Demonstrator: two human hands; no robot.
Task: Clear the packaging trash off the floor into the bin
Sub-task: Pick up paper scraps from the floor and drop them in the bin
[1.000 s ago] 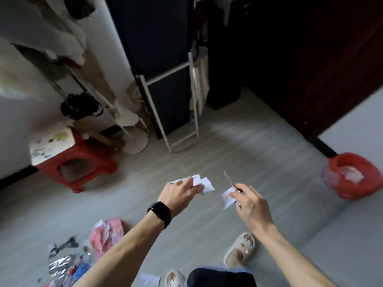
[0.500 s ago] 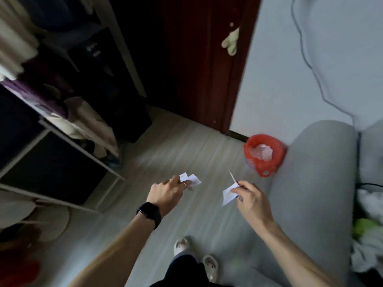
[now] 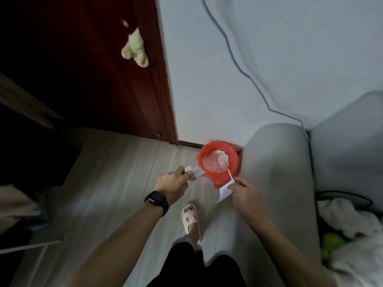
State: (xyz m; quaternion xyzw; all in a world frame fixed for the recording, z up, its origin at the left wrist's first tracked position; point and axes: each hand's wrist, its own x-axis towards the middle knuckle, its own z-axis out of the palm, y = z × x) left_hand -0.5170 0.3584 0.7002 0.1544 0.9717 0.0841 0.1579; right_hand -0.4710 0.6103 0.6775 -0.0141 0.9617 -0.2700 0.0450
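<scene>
At the red bin's (image 3: 236,164) near rim, my left hand (image 3: 172,182) pinches small paper scraps (image 3: 194,170) and my right hand (image 3: 245,193) pinches a larger slip (image 3: 224,190); next, each grip should open over it.

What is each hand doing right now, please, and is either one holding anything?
Left hand: closed, pinching white paper scraps.
Right hand: closed, pinching a white paper piece by the red bin.

The left grip (image 3: 172,183), a black watch (image 3: 156,200) on its wrist, pinches white paper scraps (image 3: 194,171) just beside the red bin (image 3: 215,145). The right grip (image 3: 246,193) pinches a white paper piece (image 3: 224,191) over the bin's near edge. Crumpled pink paper (image 3: 216,162) lies inside the bin, which stands on the floor (image 3: 116,183) against a grey sofa arm (image 3: 275,183).
</scene>
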